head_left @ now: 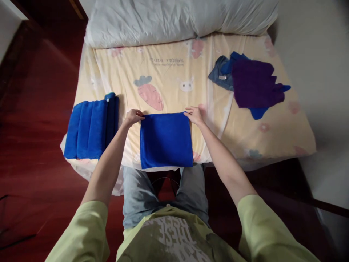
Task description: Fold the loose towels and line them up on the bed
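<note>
A blue towel (165, 140) lies folded into a square at the near edge of the bed (174, 72). My left hand (132, 116) pinches its far left corner, fingers closed on the cloth. My right hand (194, 114) grips the far right corner the same way. Both arms reach forward over my knees.
A row of folded blue towels (91, 128) lies at the bed's left edge. A loose heap of purple and blue cloths (252, 85) sits at the right. A white duvet (180, 20) is bunched at the far end. Dark red floor surrounds the bed; a white wall stands to the right.
</note>
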The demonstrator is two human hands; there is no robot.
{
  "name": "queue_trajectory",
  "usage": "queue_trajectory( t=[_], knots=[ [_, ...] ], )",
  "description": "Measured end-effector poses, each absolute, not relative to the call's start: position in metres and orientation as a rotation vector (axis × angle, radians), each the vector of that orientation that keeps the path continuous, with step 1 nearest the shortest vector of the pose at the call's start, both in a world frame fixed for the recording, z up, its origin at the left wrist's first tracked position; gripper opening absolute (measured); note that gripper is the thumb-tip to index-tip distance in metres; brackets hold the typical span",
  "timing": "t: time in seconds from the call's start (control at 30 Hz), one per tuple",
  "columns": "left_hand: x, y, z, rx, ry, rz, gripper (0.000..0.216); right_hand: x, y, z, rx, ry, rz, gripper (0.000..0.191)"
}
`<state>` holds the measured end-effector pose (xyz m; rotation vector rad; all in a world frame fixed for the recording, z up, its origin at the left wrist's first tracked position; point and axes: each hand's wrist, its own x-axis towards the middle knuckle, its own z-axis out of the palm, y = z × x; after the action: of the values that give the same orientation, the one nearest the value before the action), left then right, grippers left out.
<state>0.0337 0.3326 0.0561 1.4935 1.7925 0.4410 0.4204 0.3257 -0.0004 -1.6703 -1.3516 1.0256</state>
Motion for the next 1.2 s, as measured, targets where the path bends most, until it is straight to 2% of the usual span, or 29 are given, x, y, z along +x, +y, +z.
queue_trajectory(
  t=[0.17, 0.3, 0.5, 0.67, 0.8, 0.97, 1.2],
  knots=[
    [0.034, 0.352, 0.062, 1.752, 1.685, 0.116, 0.025, 0.422, 0.326, -0.003, -1.661, -1.340, 1.077, 0.027],
    [0.040, 0.358, 0.062, 1.951, 1.621, 0.040, 0.015, 0.421, 0.325, 0.001, -1.716, -1.311, 1.082, 0.020],
    [0.040, 0.353, 0.059, 1.811, 1.695, 0.227, 0.021, 0.419, 0.327, 0.007, -1.685, -1.381, 0.999, 0.023],
    [0.041, 0.377, 0.057, 1.494, 1.773, 0.501, 0.029, 0.422, 0.352, 0.008, -1.612, -1.440, 0.814, 0.032],
    [0.045, 0.408, 0.049, 1.433, 1.905, 0.710, 0.026, 0.422, 0.390, -0.002, -1.600, -1.523, 0.656, 0.043],
    [0.055, 0.415, 0.031, 1.651, 1.880, 0.775, 0.038, 0.414, 0.420, -0.026, -1.465, -1.743, 0.509, 0.056],
    [0.064, 0.384, 0.021, 2.100, 1.598, 0.665, 0.047, 0.377, 0.386, -0.035, -1.618, -1.858, 0.415, 0.057]
  ],
)
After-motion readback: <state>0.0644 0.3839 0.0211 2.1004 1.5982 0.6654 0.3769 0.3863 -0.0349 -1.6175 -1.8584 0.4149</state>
